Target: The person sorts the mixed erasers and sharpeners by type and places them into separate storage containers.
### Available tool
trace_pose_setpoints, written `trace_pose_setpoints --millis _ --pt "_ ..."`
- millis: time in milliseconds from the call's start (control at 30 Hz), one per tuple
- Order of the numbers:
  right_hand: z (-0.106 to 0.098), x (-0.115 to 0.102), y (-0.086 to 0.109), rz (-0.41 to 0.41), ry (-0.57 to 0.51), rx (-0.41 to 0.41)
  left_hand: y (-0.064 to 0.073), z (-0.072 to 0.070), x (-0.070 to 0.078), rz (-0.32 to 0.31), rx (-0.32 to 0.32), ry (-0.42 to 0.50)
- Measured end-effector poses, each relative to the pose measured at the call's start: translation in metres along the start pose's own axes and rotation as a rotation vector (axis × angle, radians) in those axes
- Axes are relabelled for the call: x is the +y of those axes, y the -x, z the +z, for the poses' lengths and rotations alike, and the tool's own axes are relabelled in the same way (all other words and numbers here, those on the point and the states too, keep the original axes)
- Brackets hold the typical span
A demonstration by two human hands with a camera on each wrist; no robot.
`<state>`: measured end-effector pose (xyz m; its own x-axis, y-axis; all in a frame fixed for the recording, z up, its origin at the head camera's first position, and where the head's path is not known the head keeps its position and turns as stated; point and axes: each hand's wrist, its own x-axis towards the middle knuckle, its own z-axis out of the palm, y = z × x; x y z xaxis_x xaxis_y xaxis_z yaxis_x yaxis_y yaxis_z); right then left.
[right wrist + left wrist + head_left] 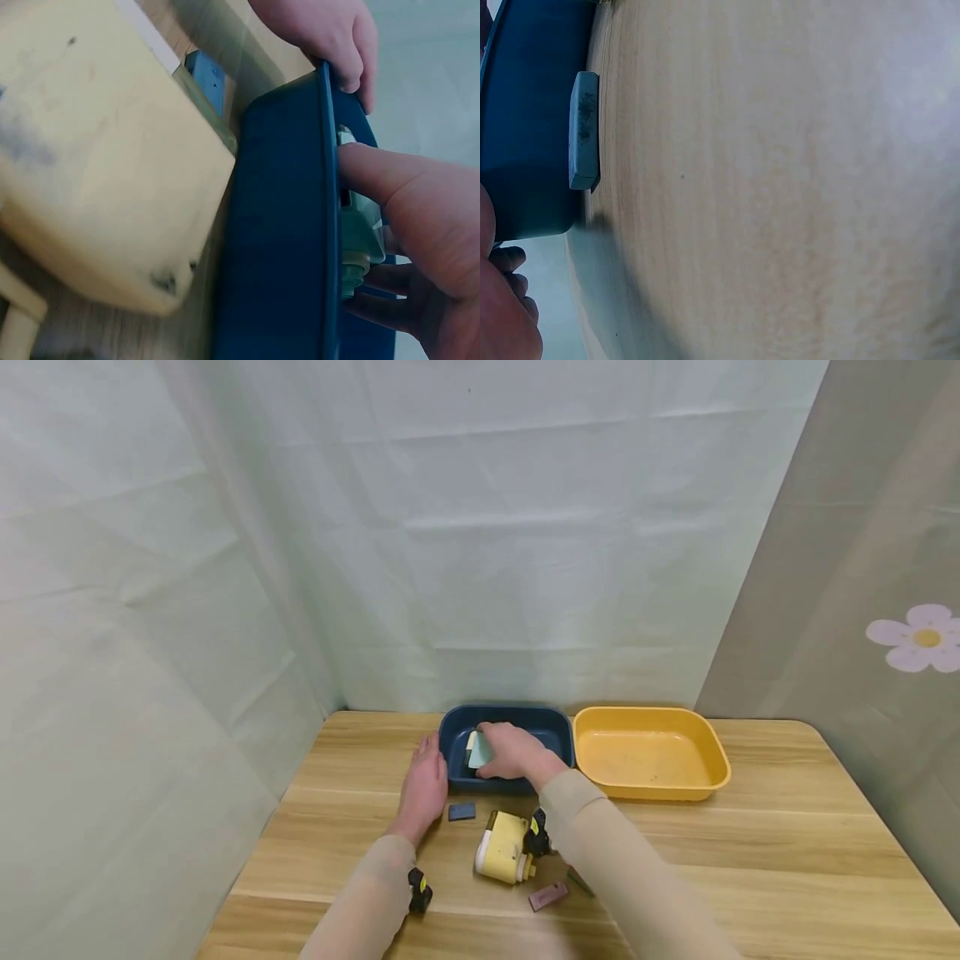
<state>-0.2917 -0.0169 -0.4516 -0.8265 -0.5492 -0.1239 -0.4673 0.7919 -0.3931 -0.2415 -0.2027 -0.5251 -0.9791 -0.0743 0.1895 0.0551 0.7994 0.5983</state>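
Observation:
My right hand [513, 750] reaches over the front rim of a dark blue bin [553, 727]. Its thumb and fingers grip a mint-green pencil sharpener [481, 752], its stepped knob showing in the right wrist view, low inside the bin. At the bin's left end, my left hand [426, 781] holds the rim, with several fingertips [511, 260] along the outside. In front of the bin lies a yellow pencil sharpener [504, 847], below my right wrist. A small blue eraser [462, 811] rests on the table by the bin's front wall, close to my left hand.
An orange-yellow bin [652, 789] stands right of the blue one, their sides together. A pink eraser [548, 896] and a thin green stick [580, 883] lie near my right forearm on the wooden table [795, 827]. Pale cloth [525, 568] hangs behind.

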Motion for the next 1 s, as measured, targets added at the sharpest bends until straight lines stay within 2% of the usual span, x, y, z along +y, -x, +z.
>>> trace_pose_setpoints --millis 300,600,1000 --pt "0.012 -0.004 -0.013 -0.046 0.0 -0.02 0.0 0.0 0.0 -0.007 0.003 -0.002" --pt "0.014 -0.004 -0.013 -0.067 -0.036 -0.045 0.0 0.004 0.002 0.051 0.01 -0.025" --pt "0.018 -0.004 -0.01 -0.075 -0.098 -0.074 0.002 0.005 0.009 0.046 0.01 -0.021"
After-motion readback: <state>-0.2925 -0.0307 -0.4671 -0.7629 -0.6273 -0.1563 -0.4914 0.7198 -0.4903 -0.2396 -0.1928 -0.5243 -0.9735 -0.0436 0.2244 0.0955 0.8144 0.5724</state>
